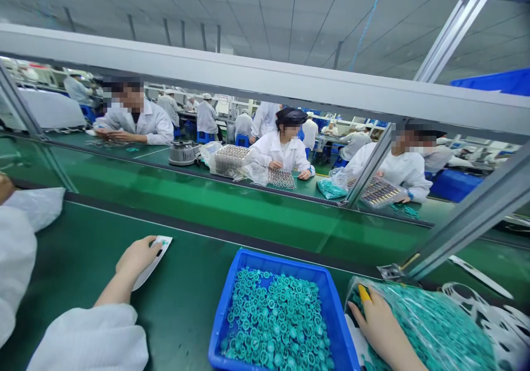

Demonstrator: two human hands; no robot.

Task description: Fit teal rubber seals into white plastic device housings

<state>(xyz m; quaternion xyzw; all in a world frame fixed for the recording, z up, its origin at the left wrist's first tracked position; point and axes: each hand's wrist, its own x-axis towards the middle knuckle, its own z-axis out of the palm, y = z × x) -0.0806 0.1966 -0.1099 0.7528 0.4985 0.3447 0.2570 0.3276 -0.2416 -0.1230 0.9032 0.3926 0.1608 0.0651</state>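
Your left hand [138, 259] pinches a white slip [155, 263] on the green counter [182, 327]. Your right hand [383, 327] grips a clear bag of teal rubber rings [430, 327], just beside a blue crate [269, 260] heaped with more. An aluminium rail [467, 222] slants ahead, with co-workers [284, 150] beyond it.

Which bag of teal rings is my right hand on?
The clear bag beside the blue crate, under your right hand; the others sit across the belt.
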